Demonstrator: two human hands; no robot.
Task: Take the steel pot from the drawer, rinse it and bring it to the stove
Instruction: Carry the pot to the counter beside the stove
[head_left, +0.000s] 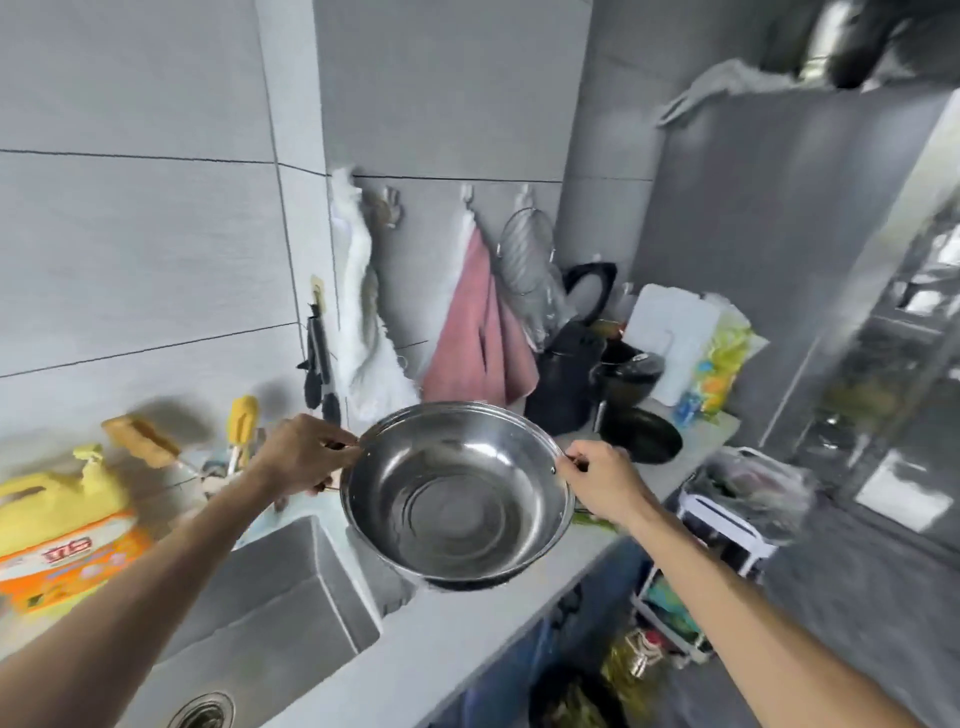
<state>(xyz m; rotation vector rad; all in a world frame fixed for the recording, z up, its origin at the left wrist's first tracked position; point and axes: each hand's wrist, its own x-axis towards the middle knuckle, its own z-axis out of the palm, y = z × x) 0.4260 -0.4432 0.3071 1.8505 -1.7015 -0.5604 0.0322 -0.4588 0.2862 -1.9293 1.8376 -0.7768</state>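
The steel pot (457, 499) is wide, shiny and empty, held in the air above the counter just right of the sink (270, 603). It tilts so its inside faces me. My left hand (304, 454) grips the pot's left handle. My right hand (602, 480) grips the right handle. No drawer or stove is visible in this blurred view.
A yellow detergent jug (57, 525) and scrub brushes (243, 423) stand left of the sink. White and pink cloths (480, 332) hang on the wall. A black kettle (569, 374), black bowls (641, 434) and packets crowd the counter's right end. A white rack (727, 525) stands on the floor.
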